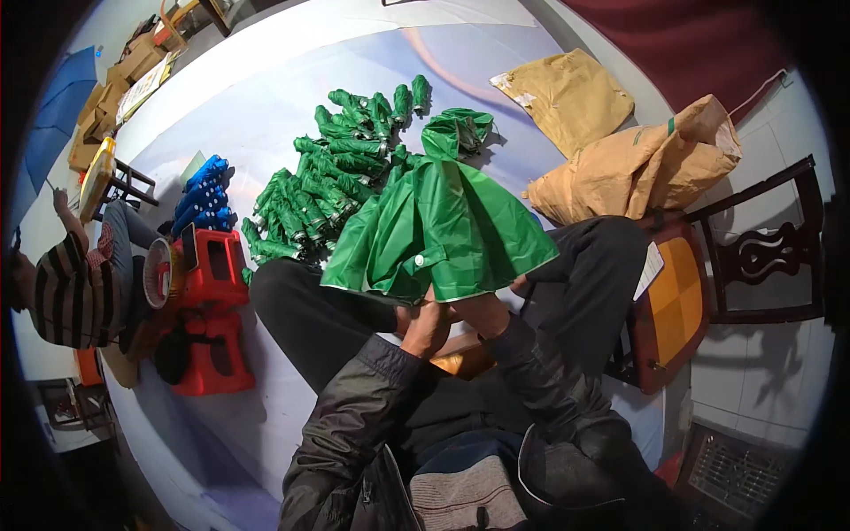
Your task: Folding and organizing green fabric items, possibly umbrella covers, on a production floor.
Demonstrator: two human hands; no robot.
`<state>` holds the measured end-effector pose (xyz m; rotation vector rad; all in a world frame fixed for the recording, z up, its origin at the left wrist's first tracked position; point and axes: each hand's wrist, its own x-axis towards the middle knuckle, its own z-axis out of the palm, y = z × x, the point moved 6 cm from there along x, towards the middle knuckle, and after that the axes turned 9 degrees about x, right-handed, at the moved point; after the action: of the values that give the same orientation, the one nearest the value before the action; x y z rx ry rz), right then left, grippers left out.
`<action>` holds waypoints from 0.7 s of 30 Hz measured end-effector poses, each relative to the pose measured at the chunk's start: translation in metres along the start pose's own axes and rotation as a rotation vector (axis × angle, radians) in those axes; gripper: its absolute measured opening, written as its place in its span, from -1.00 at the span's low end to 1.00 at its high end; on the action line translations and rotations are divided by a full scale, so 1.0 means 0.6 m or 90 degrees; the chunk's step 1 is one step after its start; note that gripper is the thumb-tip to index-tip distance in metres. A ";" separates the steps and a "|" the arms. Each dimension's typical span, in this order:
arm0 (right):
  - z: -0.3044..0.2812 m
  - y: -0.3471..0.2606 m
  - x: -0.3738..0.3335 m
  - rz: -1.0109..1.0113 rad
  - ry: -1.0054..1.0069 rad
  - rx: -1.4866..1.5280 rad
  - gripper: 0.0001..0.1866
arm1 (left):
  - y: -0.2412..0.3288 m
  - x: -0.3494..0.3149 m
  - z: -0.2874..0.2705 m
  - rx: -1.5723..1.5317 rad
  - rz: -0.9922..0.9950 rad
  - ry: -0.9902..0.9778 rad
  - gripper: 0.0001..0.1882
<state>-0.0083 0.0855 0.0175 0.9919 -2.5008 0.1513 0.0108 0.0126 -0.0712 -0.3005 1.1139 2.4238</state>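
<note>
The green umbrella [438,230] is partly spread between the person's knees, its hem flaring wide and its left and right edges overlapping the dark trousers [297,305]. Its far edge meets the pile of folded green umbrellas [323,173], with a loosely bunched green umbrella [456,131] just beyond, so there is little room forward. Pale floor sheet [257,106] stretches past the pile and shows between it and the brown paper sacks [637,168] at the right. Blue dotted umbrellas [202,196] and red stools [212,354] bound the left side; a wooden chair [677,301] stands close by the right knee. Both forearms rise from the lower edge and converge. The left hand [428,327] and right hand [481,312] sit side by side, reaching under the near hem; cloth hides the fingers, so I cannot tell how far either is closed.
</note>
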 end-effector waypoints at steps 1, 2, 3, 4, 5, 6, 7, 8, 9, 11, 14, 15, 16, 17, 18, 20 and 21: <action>0.004 -0.002 0.000 0.005 -0.003 0.045 -0.54 | -0.007 0.013 -0.007 0.033 0.018 0.000 -0.78; 0.008 -0.009 0.004 0.006 -0.005 0.093 -0.56 | -0.028 0.040 0.012 0.066 0.038 0.004 -0.77; 0.010 -0.015 0.010 0.007 -0.007 0.140 -0.57 | -0.031 0.041 0.007 0.100 0.059 0.008 -0.75; 0.012 -0.022 0.016 0.006 -0.009 0.188 -0.58 | -0.029 0.097 0.021 0.133 0.081 0.012 -0.73; 0.018 -0.020 0.012 0.016 -0.018 0.228 -0.59 | -0.076 0.086 0.026 0.164 0.092 0.008 -0.71; 0.019 -0.019 0.010 0.025 -0.026 0.268 -0.61 | -0.093 0.086 0.019 0.196 0.106 0.004 -0.69; 0.020 -0.017 0.008 0.035 -0.034 0.306 -0.62 | -0.102 0.083 0.000 0.227 0.119 -0.004 -0.67; 0.021 -0.025 0.016 0.032 -0.041 0.351 -0.63 | -0.124 0.129 0.047 0.258 0.141 0.002 -0.65; 0.022 -0.034 0.025 0.029 -0.049 0.396 -0.64 | -0.135 0.133 0.051 0.289 0.163 0.009 -0.63; 0.027 -0.020 0.012 0.056 -0.070 0.473 -0.67 | -0.155 0.029 -0.088 0.350 0.183 -0.003 -0.59; 0.006 -0.025 0.028 0.050 -0.060 0.480 -0.66 | -0.136 0.032 -0.056 0.323 0.158 -0.012 -0.57; -0.009 -0.031 0.042 0.040 -0.031 0.450 -0.64 | -0.124 0.049 -0.021 0.273 0.118 -0.023 -0.58; -0.022 -0.021 0.039 0.047 -0.003 0.405 -0.63 | -0.115 0.015 -0.026 0.220 0.070 -0.056 -0.59; -0.018 -0.022 0.036 0.042 -0.005 0.407 -0.63 | -0.097 0.014 -0.003 0.170 0.028 -0.077 -0.60; -0.007 -0.010 0.024 0.079 -0.001 0.476 -0.61 | -0.082 0.030 0.031 0.119 -0.014 -0.104 -0.61; 0.008 0.013 0.005 0.159 0.008 0.612 -0.58 | -0.042 -0.012 0.049 0.018 -0.101 -0.162 -0.63; -0.005 0.005 0.023 0.157 0.003 0.618 -0.58 | -0.044 -0.013 0.043 0.014 -0.101 -0.154 -0.63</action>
<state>-0.0182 0.0801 0.0264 0.9635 -2.5083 1.5365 0.0300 0.0447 -0.0691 -0.0811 0.9717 2.2374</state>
